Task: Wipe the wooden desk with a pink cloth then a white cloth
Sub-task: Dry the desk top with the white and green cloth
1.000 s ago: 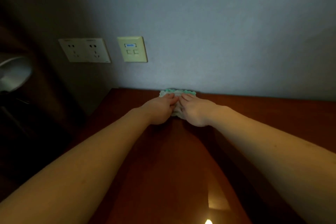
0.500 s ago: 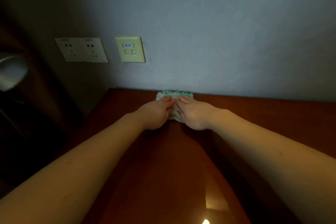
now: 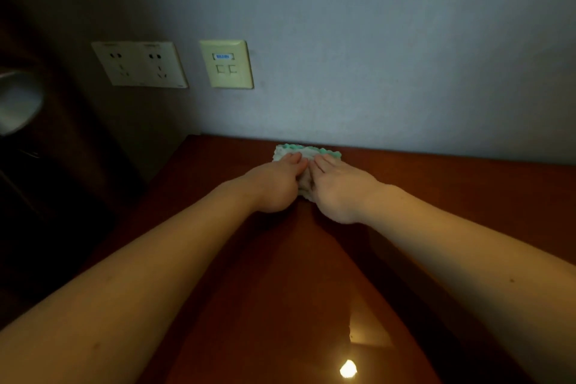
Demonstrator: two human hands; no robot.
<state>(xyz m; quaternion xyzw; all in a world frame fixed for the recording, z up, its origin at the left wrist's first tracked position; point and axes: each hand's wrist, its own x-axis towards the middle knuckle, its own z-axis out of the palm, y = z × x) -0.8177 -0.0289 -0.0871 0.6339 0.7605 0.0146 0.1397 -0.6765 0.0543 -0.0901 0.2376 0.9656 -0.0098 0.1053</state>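
A white cloth (image 3: 312, 153) with a green scalloped edge lies on the wooden desk (image 3: 274, 296), right against the back wall. My left hand (image 3: 274, 185) and my right hand (image 3: 339, 193) sit side by side on top of it, fingers stretched forward and pressing it down. The hands cover most of the cloth; only its far edge and a strip between the hands show. No pink cloth is in view.
The grey wall rises directly behind the cloth, with a double power socket (image 3: 140, 65) and a small data socket plate (image 3: 227, 64) on it. The desk's left edge drops into dark space, where a pale round object (image 3: 17, 103) sits. A lamp reflection (image 3: 348, 368) glints near me.
Both hands stay pressed on the white cloth at the wall; they and the cloth have shifted only slightly sideways, and my view has tilted a little.
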